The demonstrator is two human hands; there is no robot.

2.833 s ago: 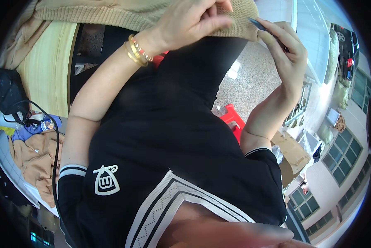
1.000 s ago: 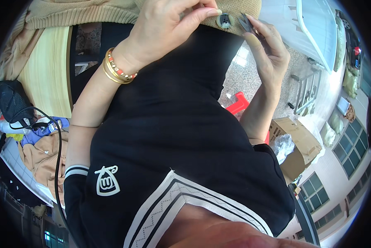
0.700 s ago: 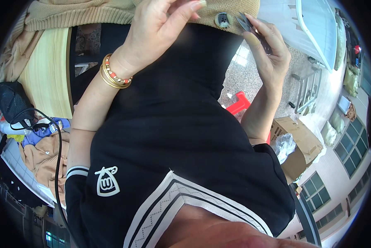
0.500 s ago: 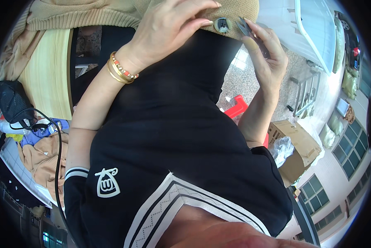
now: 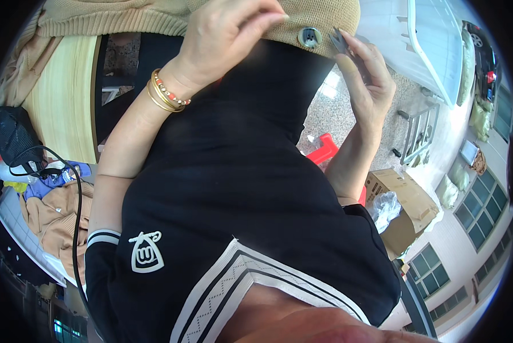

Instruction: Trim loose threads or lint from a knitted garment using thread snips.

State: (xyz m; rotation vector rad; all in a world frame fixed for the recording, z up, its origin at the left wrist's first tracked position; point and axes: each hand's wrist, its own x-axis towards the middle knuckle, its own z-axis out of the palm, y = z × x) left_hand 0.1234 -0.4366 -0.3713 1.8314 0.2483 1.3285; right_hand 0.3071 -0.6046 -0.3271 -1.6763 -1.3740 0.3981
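Tan knitted fabric (image 5: pixel 330 14) lies across my lap, with a round grey button (image 5: pixel 310 38) near its lower edge. To the left of the button, my left hand (image 5: pixel 225 37) has its thumb and forefinger brought together above the knit; whatever they pinch, if anything, is too fine to see. My right hand (image 5: pixel 368 68) is closed round small metal thread snips (image 5: pixel 340 41). The snips' pointed blades face up and left, just beside the button, without touching it.
A pale wooden table (image 5: pixel 65 103) is at my left, with more tan knitwear (image 5: pixel 113 17) over its far end. A translucent plastic bin (image 5: pixel 433 51) stands at the far right. Nearer on the right are a metal frame (image 5: pixel 419 134) and a cardboard box (image 5: pixel 405 200).
My left hand has drawn back left from the button, and its thumb and forefinger have come together. My right hand with the snips has hardly moved.
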